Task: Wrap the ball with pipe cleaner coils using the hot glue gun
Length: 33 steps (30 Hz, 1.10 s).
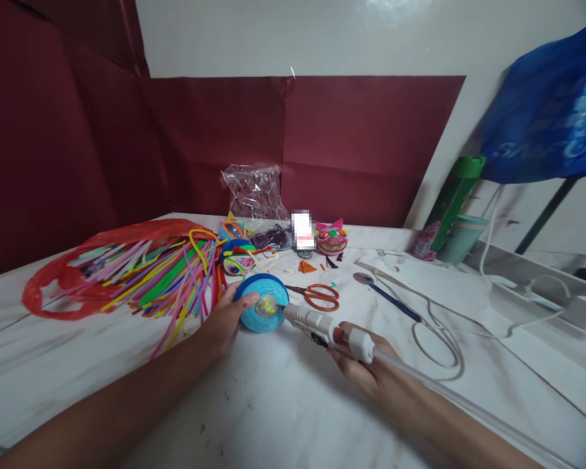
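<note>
My left hand (227, 322) grips the left side of a round blue craft piece (250, 319), coiled from light and dark blue strips. A clear, yellowish patch (267, 306) shows at its middle. In my right hand (364, 365) is a white hot glue gun (317, 324), a long translucent glue stick (449, 394) trailing from its back. The gun's nozzle is at the right part of the blue piece; whether it touches cannot be made out. Orange-handled scissors (322, 297) lie just behind the gun.
Many coloured pipe cleaners (161, 273) spill from a red plastic bag (41, 303) at left. Finished-looking craft faces, one pink (332, 240), stand behind. A dark-handled tool (395, 303) and a white cable (456, 365) lie right, near a green cup (461, 238).
</note>
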### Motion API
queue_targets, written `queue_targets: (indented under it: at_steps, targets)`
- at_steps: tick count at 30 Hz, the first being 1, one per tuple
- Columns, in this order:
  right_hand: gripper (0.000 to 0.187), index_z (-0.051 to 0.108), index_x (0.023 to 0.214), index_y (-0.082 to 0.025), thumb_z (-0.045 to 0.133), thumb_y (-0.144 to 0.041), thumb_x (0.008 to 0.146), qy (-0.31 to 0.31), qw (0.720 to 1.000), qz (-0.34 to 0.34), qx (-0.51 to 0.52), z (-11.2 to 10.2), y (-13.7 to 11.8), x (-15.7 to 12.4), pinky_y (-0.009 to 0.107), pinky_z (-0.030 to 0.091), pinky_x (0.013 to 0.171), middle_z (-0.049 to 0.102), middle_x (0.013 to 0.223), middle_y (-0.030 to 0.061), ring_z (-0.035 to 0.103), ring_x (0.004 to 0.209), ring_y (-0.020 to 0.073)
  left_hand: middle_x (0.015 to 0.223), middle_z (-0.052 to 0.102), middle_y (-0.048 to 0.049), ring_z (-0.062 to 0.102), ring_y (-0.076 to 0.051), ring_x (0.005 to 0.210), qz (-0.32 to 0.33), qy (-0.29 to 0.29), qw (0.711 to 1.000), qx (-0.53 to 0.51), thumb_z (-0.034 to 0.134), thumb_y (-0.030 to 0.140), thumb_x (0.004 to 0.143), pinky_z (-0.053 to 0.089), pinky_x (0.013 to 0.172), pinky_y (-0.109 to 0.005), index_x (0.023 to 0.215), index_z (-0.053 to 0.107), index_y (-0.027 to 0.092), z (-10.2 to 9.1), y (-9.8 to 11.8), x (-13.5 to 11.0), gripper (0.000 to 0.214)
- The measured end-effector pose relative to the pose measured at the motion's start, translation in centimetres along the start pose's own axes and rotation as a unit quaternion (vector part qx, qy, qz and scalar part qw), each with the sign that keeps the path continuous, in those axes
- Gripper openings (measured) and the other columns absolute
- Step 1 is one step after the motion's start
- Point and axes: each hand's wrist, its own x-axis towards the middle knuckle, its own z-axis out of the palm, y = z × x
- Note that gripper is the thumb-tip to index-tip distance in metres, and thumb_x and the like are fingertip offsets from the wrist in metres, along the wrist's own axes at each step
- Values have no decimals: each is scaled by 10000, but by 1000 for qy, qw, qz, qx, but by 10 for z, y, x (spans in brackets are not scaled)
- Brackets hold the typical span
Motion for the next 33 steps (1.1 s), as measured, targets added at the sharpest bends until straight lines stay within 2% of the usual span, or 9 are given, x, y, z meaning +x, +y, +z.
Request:
queue_targets:
  at_steps: [10, 17, 22, 27, 33]
  targets:
    - [131, 470, 756, -217, 463, -261, 879, 11, 1000, 4, 20, 1, 1, 1, 230, 404, 549, 508, 683, -30, 499, 610, 131, 913, 719, -40, 683, -221, 814, -3, -13, 999, 36, 787, 326, 620, 517, 714, -316, 1228, 555, 212, -1, -4, -1, 661]
    - [148, 460, 727, -216, 459, -261, 868, -5, 1000, -7, 30, 0, -3, 2, 231, 390, 524, 500, 676, -26, 482, 594, 129, 969, 704, -49, 673, -218, 833, 2, -30, 998, 62, 771, 324, 651, 508, 760, -337, 1194, 577, 213, -1, -6, -4, 587]
    - [162, 453, 714, -219, 461, -261, 870, 5, 1000, -16, 19, -1, -3, 2, 229, 390, 528, 513, 674, -27, 489, 586, 127, 926, 702, -43, 669, -218, 807, 8, -23, 999, 48, 788, 325, 612, 501, 717, -319, 1162, 587, 201, 1, -3, -4, 598]
    - [140, 468, 730, -218, 478, -257, 865, 5, 1000, 3, 15, -1, 2, 1, 229, 393, 525, 527, 670, -29, 496, 583, 130, 914, 707, -40, 672, -214, 792, 9, -5, 1000, 18, 802, 329, 591, 513, 722, -326, 1184, 563, 208, 0, -3, -1, 651]
    - [160, 469, 729, -214, 462, -264, 881, 1, 1000, -13, 15, 0, 1, 2, 227, 385, 521, 511, 664, -29, 481, 578, 125, 939, 709, -51, 681, -218, 812, 8, -10, 999, 38, 806, 327, 596, 522, 741, -338, 1212, 542, 209, -3, -6, 2, 680]
